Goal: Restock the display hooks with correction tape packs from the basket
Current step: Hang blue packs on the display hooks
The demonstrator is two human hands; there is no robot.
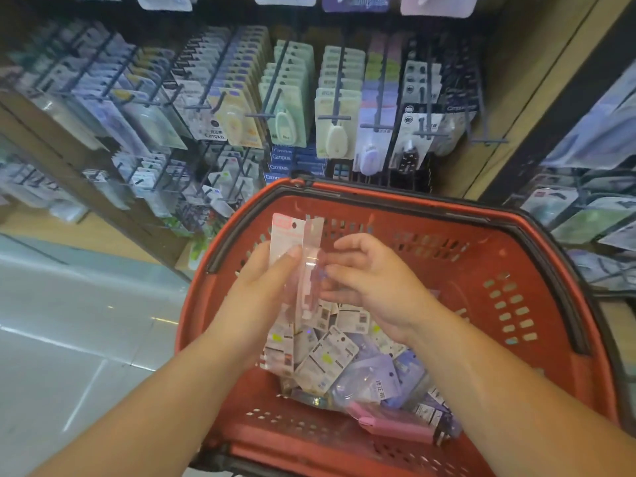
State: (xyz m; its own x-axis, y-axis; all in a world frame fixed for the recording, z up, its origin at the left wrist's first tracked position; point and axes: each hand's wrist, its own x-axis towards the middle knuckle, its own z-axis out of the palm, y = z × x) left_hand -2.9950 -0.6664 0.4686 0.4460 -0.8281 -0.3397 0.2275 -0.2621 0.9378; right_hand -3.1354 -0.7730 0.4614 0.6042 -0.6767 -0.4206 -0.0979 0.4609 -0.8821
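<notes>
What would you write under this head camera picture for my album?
Left hand and right hand hold pink correction tape packs over the red basket of more, facing stocked display hooks.

Both bare forearms extend forward and converge at centre. Left hand (261,284): palm turned inward, thumb pressed across the front of the upright correction tape packs (296,242), fingers behind. Right hand (375,287): fingers curled, tips pinching the packs' right edge.

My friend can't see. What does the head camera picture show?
The left hand grips pink correction tape packs above a red basket holding more packs; the right hand touches them. Display hooks full of packs hang behind.
</notes>
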